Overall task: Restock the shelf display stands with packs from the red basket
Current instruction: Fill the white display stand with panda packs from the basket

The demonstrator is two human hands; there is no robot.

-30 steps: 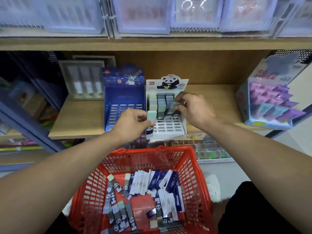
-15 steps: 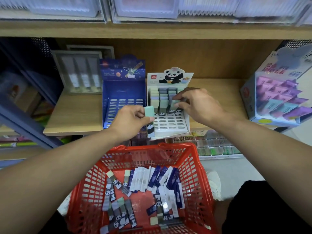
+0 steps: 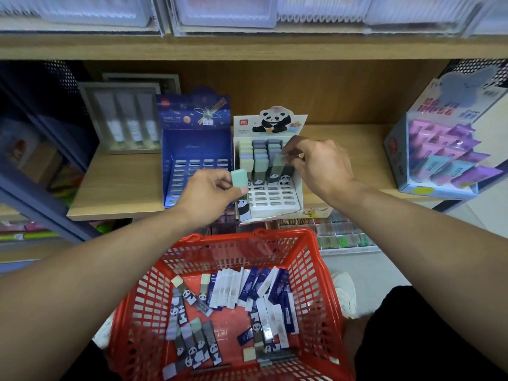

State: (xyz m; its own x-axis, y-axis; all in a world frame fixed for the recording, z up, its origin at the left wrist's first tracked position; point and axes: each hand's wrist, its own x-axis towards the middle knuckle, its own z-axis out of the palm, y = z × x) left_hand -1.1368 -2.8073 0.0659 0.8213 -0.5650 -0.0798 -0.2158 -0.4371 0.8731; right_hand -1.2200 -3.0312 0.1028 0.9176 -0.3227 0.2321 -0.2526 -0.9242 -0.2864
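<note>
A white panda display stand point(image 3: 298, 193) sits on the wooden shelf, its back rows filled with upright pastel packs. My right hand point(image 3: 319, 167) pinches a green panda pack point(image 3: 278, 167) standing in a slot on the stand's right side. My left hand point(image 3: 210, 196) holds another green panda pack point(image 3: 239, 185) upright just left of the stand. A blue display stand point(image 3: 196, 149) beside it has only bare slots. Below, the red basket point(image 3: 310, 257) holds several panda packs and blue-and-white packs.
A grey framed display point(image 3: 121, 119) stands at the shelf's back left. A pale blue box of purple and teal packs point(image 3: 445, 149) sits at the right. Trays of small items point(image 3: 343, 235) lie on the lower shelf behind the basket. An upper shelf board point(image 3: 247, 48) overhangs.
My right hand has pushed its green pack down into the stand's right side. My left hand stays beside the stand with its pack. The camera has tilted slightly.
</note>
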